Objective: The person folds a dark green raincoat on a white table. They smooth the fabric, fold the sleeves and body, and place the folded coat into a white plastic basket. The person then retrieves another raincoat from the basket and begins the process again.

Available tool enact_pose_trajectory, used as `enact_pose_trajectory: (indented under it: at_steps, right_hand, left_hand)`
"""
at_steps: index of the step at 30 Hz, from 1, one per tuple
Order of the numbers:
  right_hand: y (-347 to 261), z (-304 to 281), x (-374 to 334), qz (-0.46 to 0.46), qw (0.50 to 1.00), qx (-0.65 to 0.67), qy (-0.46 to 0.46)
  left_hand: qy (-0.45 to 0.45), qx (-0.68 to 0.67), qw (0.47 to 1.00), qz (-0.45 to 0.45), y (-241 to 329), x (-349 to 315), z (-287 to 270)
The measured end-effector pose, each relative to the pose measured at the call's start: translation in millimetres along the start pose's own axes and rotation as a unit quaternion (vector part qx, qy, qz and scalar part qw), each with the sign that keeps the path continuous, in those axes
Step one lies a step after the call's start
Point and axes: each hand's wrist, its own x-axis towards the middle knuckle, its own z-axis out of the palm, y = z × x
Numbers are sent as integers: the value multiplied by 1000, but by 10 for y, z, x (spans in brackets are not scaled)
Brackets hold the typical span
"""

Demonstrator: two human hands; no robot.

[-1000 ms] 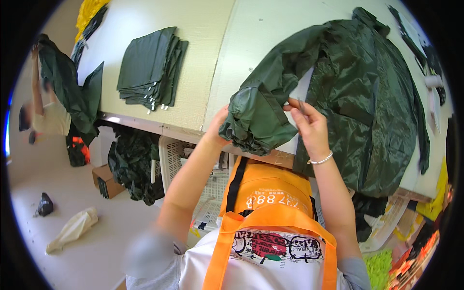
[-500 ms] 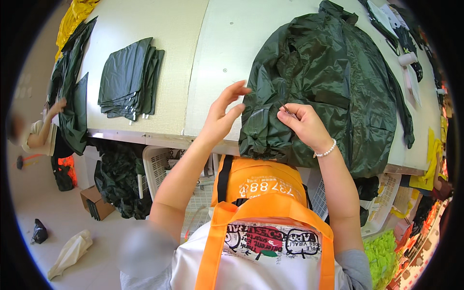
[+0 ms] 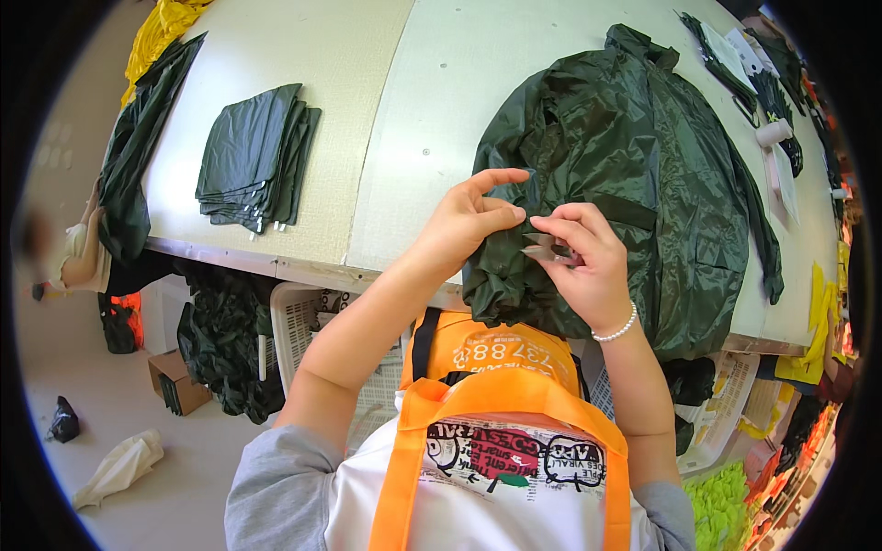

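Worktable (image 3: 390, 174), pale, with a seam running to the left of the jacket: one. Dark green jacket (image 3: 611, 156), glossy: one, laid on the tabletop, collar toward the far side. Folded dark green pieces (image 3: 246, 151): one stack, well apart to the jacket's left. White cylinder (image 3: 774, 134): one, near the jacket's right edge. White crate (image 3: 292, 326), slatted: one, lower than the tabletop, to the jacket's near left. Bunched sleeve (image 3: 496, 289): at the jacket's near left, beneath both hands. Left hand (image 3: 469, 220): raised over that sleeve, forefinger extended; whether the thumb pinched anything could not be told. Right hand (image 3: 588, 266): closed around a small metal tool (image 3: 542, 250), apparently snips, above the same sleeve; beaded bracelet (image 3: 621, 328) at the wrist. Change noted: moments earlier the left hand was spread at the jacket's left edge, apart from the right; its thumb had since come just beside the right fingertips. By judgement, this brought both hands to one small spot over the sleeve. Any thread there was too fine to make out.
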Motion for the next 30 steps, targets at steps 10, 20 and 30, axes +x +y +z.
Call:
enact_pose_trajectory:
  at_steps: [10, 20, 30]
  right_hand:
    - [206, -5, 85, 79, 996, 33, 29]
    - [114, -240, -8, 116, 993, 25, -17]
    - [116, -177, 8, 73, 997, -27, -25]
  left_hand:
    - [56, 185, 979, 58, -68, -22, 259]
    - [88, 119, 987, 59, -92, 91, 103]
    - [63, 113, 990, 46, -53, 127, 141]
